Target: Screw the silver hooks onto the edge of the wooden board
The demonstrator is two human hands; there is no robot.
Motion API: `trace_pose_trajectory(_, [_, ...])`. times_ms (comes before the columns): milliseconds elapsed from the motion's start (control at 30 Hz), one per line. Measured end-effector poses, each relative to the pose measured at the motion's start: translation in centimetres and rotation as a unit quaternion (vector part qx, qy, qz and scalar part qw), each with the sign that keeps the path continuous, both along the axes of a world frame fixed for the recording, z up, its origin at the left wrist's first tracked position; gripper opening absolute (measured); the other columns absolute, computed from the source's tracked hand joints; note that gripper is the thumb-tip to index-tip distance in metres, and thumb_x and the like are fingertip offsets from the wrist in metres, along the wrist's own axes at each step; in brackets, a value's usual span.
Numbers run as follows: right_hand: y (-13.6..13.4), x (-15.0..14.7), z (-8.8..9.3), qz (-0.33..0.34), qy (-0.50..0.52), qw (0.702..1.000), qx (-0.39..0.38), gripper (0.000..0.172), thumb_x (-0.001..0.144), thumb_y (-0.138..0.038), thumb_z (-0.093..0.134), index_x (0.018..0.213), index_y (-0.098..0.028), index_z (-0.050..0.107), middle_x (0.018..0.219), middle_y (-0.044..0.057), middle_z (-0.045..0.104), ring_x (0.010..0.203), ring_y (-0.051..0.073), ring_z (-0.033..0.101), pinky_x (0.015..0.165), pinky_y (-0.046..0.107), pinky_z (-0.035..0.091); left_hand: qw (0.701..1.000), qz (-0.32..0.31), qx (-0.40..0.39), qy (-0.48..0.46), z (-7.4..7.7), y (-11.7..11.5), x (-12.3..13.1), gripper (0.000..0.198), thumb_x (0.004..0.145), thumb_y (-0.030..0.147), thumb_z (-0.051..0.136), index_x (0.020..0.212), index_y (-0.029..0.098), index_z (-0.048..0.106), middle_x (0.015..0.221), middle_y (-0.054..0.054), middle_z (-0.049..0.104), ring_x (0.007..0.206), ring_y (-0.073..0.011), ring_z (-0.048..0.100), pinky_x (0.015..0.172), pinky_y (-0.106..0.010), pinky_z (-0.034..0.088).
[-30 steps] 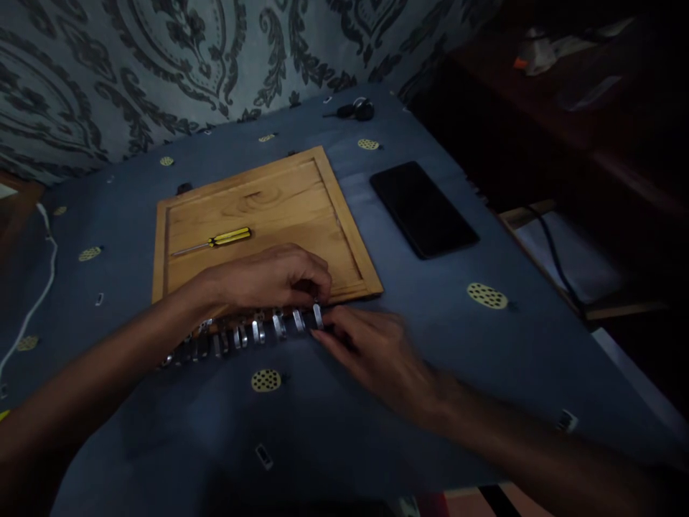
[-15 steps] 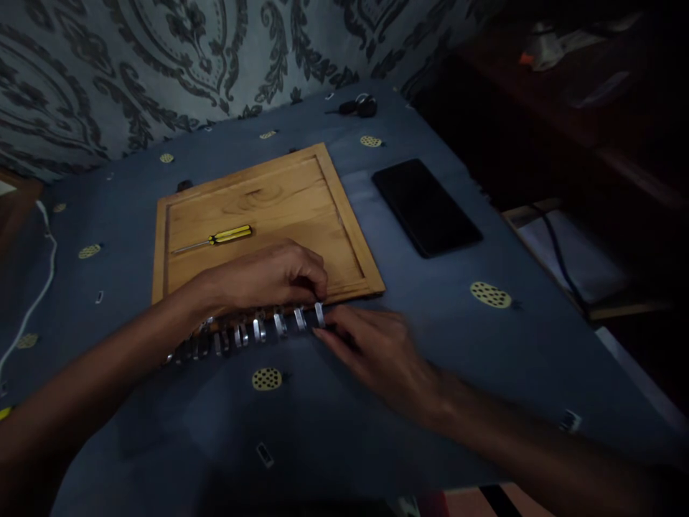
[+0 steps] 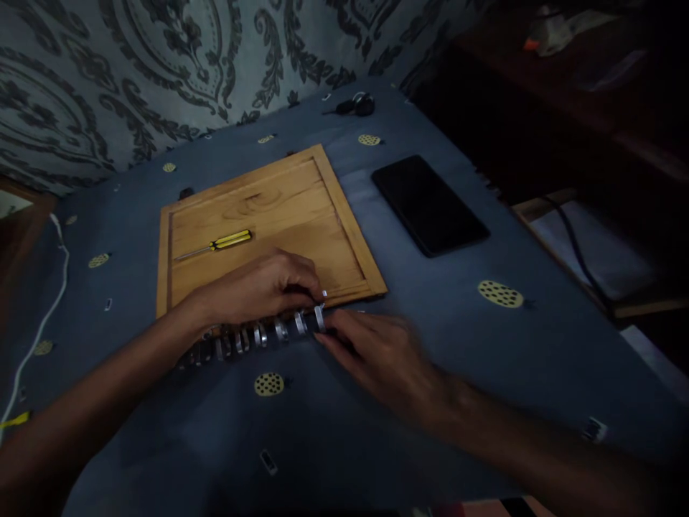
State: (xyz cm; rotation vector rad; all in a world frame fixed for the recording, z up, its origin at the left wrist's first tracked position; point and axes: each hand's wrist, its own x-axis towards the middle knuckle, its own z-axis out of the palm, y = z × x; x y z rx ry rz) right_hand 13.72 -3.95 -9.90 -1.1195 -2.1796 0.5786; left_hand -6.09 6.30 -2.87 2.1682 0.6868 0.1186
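Note:
At the board's near edge, my right hand (image 3: 385, 348) is closed, thumb and fingers pinching a shiny metal band like a hose clamp (image 3: 319, 318). My left hand (image 3: 274, 283) reaches over the near part of the wooden board (image 3: 280, 201), its fingertips pinched just above that clamp. A small bright bit shows at those fingertips, too small to name. Leftward along the near edge stands a row of several similar metal clamps (image 3: 260, 334), partly hidden by my left forearm. A yellow-and-black screwdriver (image 3: 231, 240) lies on the board beyond my left hand.
A black phone or tablet (image 3: 429, 206) lies right of the board. Keys (image 3: 358, 105) rest near the patterned wall. The blue pineapple-print cloth (image 3: 344, 431) covers the surface. A white cable (image 3: 48, 316) runs along the left; a dark shelf area lies beyond the right edge.
The view has shifted slightly. My left fingertips have moved a little back from the clamp, and a small bright bit now shows there. My right hand keeps its pinch.

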Motion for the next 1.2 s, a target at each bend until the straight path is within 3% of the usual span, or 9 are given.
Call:
trace_pose_trajectory(267, [0.0, 0.0, -0.1, -0.002, -0.004, 1.000, 0.001, 0.020, 0.106, -0.023, 0.050, 0.090, -0.021, 0.062, 0.075, 0.000, 0.074, 0.063, 0.013, 0.068, 0.061, 0.026, 0.046, 0.999, 0.031, 0.031, 0.015, -0.1, -0.8, 0.0, 0.015, 0.091, 0.006, 0.068, 0.091, 0.016, 0.079, 0.090, -0.004, 0.076, 0.085, -0.0137, 0.073, 0.078, -0.023, 0.054])
trace_pose_trajectory(567, [0.1, 0.0, -0.1, 0.010, -0.016, 1.000, -0.023, 0.012, 0.102, -0.020, 0.056, 0.091, -0.021, 0.061, 0.078, 0.000, 0.074, 0.065, 0.014, 0.069, 0.061, 0.026, 0.046, 0.999, 0.011, 0.040, 0.020, 0.1, -0.8, 0.3, 0.016, 0.092, 0.005, 0.066, 0.092, 0.016, 0.078, 0.092, -0.004, 0.076, 0.087, -0.0139, 0.073, 0.079, -0.023, 0.054])
trace_pose_trajectory(1000, [0.2, 0.1, 0.1, 0.019, 0.000, 0.999, -0.026, 0.011, 0.104, -0.021, 0.054, 0.096, -0.020, 0.063, 0.083, 0.002, 0.076, 0.068, 0.015, 0.071, 0.062, 0.026, 0.048, 0.996, 0.037, 0.065, 0.047, 1.5, -0.8, -0.8, 0.013, 0.094, 0.012, 0.068, 0.104, 0.017, 0.076, 0.095, -0.002, 0.077, 0.085, -0.0122, 0.072, 0.076, -0.022, 0.052])
trace_pose_trajectory(1200, [0.0, 0.0, 0.0, 0.011, -0.013, 1.000, -0.022, 0.017, 0.106, -0.023, 0.051, 0.092, -0.021, 0.061, 0.080, 0.001, 0.075, 0.068, 0.015, 0.071, 0.064, 0.027, 0.049, 0.994, 0.047, 0.093, 0.041, 1.0, -1.3, -0.2, 0.014, 0.098, 0.014, 0.062, 0.102, 0.015, 0.075, 0.095, -0.004, 0.075, 0.087, -0.0140, 0.070, 0.078, -0.024, 0.051])
